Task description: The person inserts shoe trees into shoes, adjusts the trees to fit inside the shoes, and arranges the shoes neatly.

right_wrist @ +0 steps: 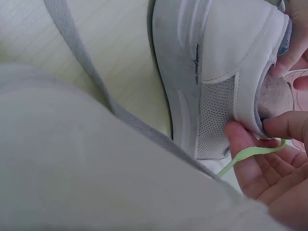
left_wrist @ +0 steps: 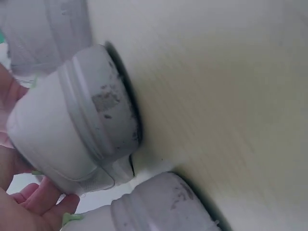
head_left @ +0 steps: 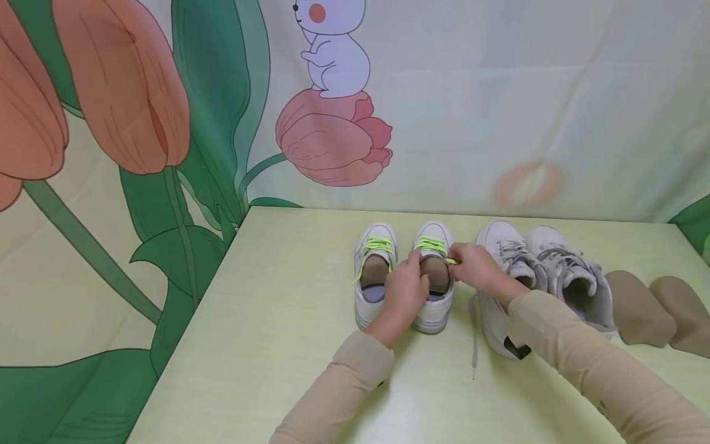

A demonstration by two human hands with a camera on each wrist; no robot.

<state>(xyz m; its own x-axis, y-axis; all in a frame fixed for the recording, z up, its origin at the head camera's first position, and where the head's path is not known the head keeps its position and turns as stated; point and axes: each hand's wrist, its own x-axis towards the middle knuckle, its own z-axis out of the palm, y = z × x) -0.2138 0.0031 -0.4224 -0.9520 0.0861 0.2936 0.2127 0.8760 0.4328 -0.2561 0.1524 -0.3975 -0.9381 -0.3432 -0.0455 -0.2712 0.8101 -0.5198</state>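
Observation:
A pair of white sneakers with neon green laces stands side by side in the head view. My left hand (head_left: 407, 285) grips the inner collar of the right-hand sneaker (head_left: 431, 317), close to its brown tongue (head_left: 436, 274). On the outer side, my right hand (head_left: 478, 266) pinches the collar beside the mesh panel, thumb at the opening and a finger outside. A green lace (right_wrist: 255, 151) runs loose across the right fingers. The left-hand sneaker (head_left: 367, 313) stands untouched beside it. From behind, the left wrist view shows the gripped sneaker's scuffed heel (left_wrist: 106, 101).
Grey-laced white sneakers (head_left: 499, 237) stand close on the right, under the right forearm. One grey lace (head_left: 474, 345) trails onto the pale table (head_left: 249, 345). Two brown curved pads (head_left: 638, 308) lie farther right. A printed cloth (head_left: 444, 135) hangs behind the table.

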